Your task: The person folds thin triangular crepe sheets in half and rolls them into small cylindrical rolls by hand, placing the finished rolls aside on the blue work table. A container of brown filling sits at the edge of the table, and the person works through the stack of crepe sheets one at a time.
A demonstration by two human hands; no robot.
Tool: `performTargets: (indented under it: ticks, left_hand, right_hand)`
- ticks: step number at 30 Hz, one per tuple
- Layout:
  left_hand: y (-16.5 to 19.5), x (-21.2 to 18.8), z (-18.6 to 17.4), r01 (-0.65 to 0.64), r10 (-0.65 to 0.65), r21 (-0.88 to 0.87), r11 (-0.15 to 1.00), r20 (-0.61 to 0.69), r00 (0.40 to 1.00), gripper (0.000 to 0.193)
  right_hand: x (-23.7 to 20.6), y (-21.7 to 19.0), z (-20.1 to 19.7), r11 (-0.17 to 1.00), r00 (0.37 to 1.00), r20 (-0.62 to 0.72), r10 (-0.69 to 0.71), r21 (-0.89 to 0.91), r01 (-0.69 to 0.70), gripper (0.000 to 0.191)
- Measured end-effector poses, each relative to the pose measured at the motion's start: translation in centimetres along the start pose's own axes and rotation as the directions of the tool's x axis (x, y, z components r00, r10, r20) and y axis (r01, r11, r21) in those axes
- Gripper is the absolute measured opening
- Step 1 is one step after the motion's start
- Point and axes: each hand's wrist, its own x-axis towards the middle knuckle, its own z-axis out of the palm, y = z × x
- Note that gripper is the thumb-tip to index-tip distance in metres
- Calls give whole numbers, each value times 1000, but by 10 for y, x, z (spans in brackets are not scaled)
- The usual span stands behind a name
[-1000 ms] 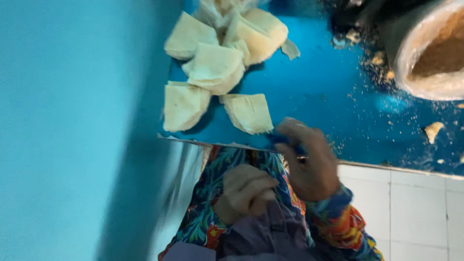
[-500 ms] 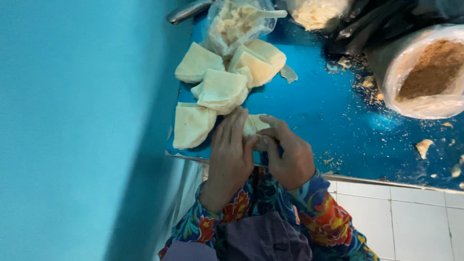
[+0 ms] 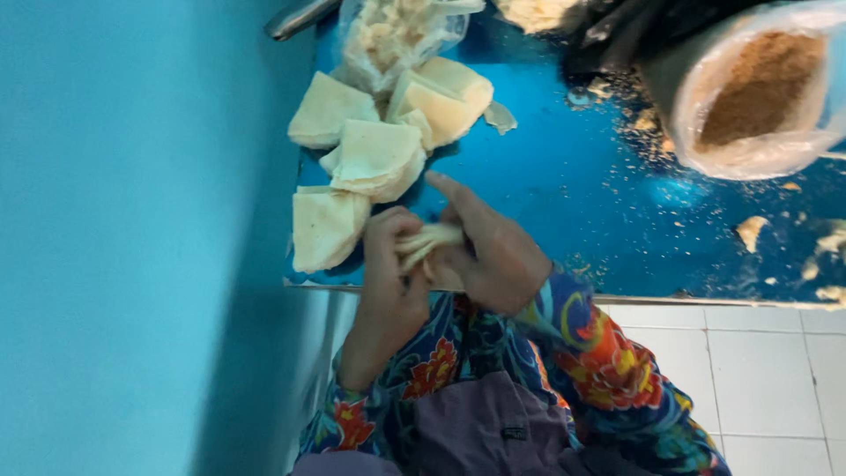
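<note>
While five wrappers (image 3: pixel 328 227) lie stacked, both hands (image 3: pixel 441 264) pinch one pastry sheet (image 3: pixel 429 240).

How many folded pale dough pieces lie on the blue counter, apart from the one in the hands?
4: one far left, one middle, one nearest the edge, one by the bag. More may hide underneath.

ok so counting: two hands, left hand (image 3: pixel 392 286) and right hand (image 3: pixel 493 256), sharing one folded pastry sheet (image 3: pixel 427 242). Four folded pastry pieces (image 3: pixel 374 159) lie loose on the blue table (image 3: pixel 564 185), maybe five, the pile overlaps. One clear bag of pastry scraps (image 3: pixel 397 31). One tub of brown filling (image 3: pixel 758 88).
</note>
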Motion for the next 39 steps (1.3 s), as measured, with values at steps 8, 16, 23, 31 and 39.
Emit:
performTargets:
  ticks: [8, 16, 23, 31, 39]
  left_hand:
    - [-7, -5, 3, 5, -5, -11, 1000, 2, 1000, 33]
    - [-6, 0, 12, -93, 103, 120, 988, -82, 991, 28]
    - [-7, 11, 33, 12, -39, -290, 957, -87, 995, 29]
    - [-8, 22, 70, 310, -340, -829, 466, 155, 927, 46]
    - [-9, 10, 63, 217, -310, -723, 656, 4, 951, 42]
  right_hand:
    - [-63, 44, -117, 943, 976, 106, -188, -259, 210, 92]
    - [-10, 78, -140, 752, 960, -181, -214, -658, 44, 70]
    - [-18, 42, -119, 880, 948, -227, -223, -465, 95, 71]
    - [-28, 4, -57, 991, 957, -290, -24, 117, 61, 86]
    - [-44, -6, -1, 969, 869, -467, -164, -240, 53, 71]
